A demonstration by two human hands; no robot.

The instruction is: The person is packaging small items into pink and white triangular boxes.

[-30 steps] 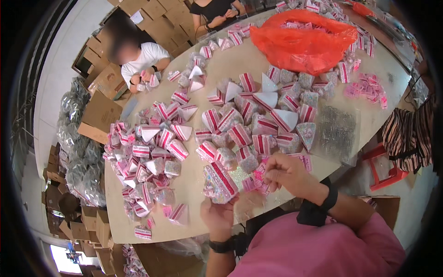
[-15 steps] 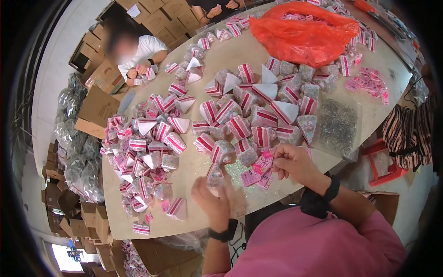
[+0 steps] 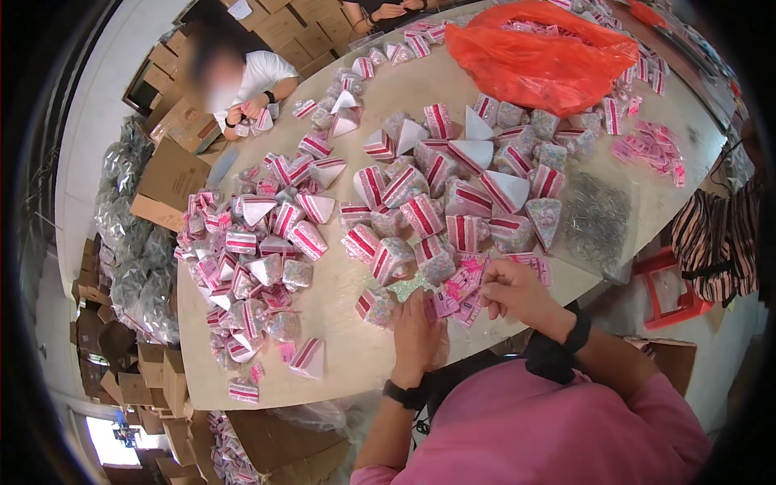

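From afar, I judge the worktop's (image 3: 347,364) left-edge cake slices (image 3: 307,240) have cards (image 3: 287,352), the middle pile (image 3: 421,215) not yet, and can't tell if left hand (image 3: 415,335) or right hand (image 3: 521,295) grips anything.

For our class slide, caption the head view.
Left hand and right hand near pink cards, striped wedges heaped across a pale table.

Ahead of the left hand (image 3: 416,335), cake-slice pieces (image 3: 422,216): sides rough, grainy, glittering; plain white faces smooth, matt. Beside the right hand (image 3: 519,296), pink tags (image 3: 465,283): paper-like, mildly glossy. Beyond that hand, thin metallic-looking pieces (image 3: 598,214) over shiny clear plastic (image 3: 613,267); farther, a red bag (image 3: 537,61): thin, wrinkled, glossy plastic. Below both hands, tabletop (image 3: 347,356): smooth, low sheen.
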